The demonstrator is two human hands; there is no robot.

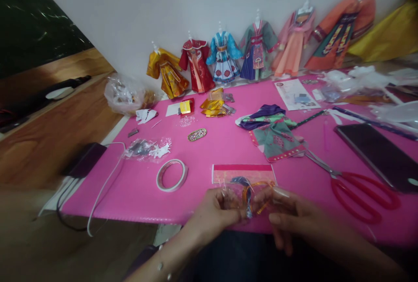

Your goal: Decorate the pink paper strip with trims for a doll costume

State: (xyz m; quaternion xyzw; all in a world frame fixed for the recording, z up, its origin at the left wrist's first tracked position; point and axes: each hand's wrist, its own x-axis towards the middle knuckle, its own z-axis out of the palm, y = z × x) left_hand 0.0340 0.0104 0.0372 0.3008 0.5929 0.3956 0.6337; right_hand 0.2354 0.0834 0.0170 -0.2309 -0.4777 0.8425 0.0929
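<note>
At the table's near edge, my left hand [217, 212] grips a small clear plastic bag [232, 197]. Dark blue patterned ribbon [248, 205] and orange-gold ribbon [261, 185] come out at the bag's right side. My right hand [292, 212] is closed at the orange-gold ribbon, thumb and fingers near its loose end. Some of its lower fingers hang free below the table edge. Just behind both hands lies a flat pink-and-red printed strip [243, 171] with a white border. The bag's contents under my left fingers are hidden.
Red-handled scissors [355, 190] and a black phone [380, 155] lie right. Folded grey-green cloth [277, 138] is mid-table. A tape roll [171, 175], an oval patterned case [197, 134] and a white cable [106, 186] are left. Several dressed doll forms [224, 57] stand along the wall.
</note>
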